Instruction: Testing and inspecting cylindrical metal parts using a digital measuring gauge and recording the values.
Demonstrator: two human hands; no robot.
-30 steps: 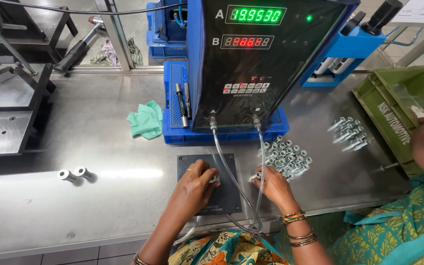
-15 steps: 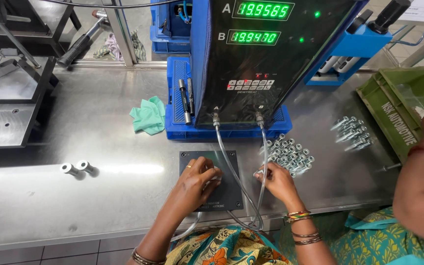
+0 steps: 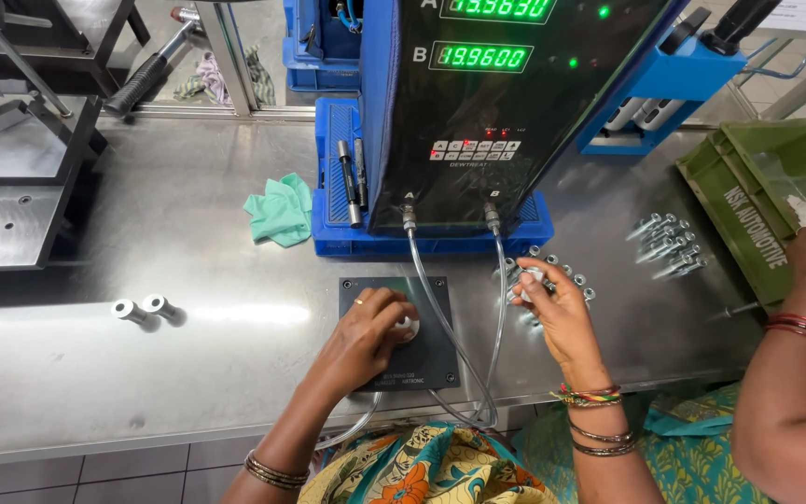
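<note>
Resting at lower centre of the frame, the left hand (image 3: 366,334) lay on a dark square plate (image 3: 394,331) fixed to the steel bench (image 3: 188,345), fingers curled down around a small pale round part (image 3: 408,326) seated on the plate; only a sliver of that part showed between fingertips, whitish and rounded. The right hand (image 3: 557,313), just right of centre, pinched a small silvery cylindrical piece (image 3: 531,276) between thumb and fingers, held just above a cluster of like metal sleeves (image 3: 562,275) standing on the bench. Two clear hoses (image 3: 440,308) ran from the base of a tall dark gauge unit (image 3: 478,103) with green digit displays, down past the plate between both hands. Gauge stood on a blue tray (image 3: 347,224) holding two dark rods (image 3: 352,182); a green cloth (image 3: 279,210) lay left of it. Two short metal bushes (image 3: 142,308) sat alone at left. At right, a second group of longer silver pins (image 3: 666,245) lay beside a green crate (image 3: 762,201), and another person's arm (image 3: 795,373) with red bangles reached toward that crate. Compared with half a second earlier: the right hand had lifted slightly off the cluster with a piece pinched, the left hand stayed on the plate, both displays showed changed readings, and the other person's arm had moved up toward the crate.
</note>
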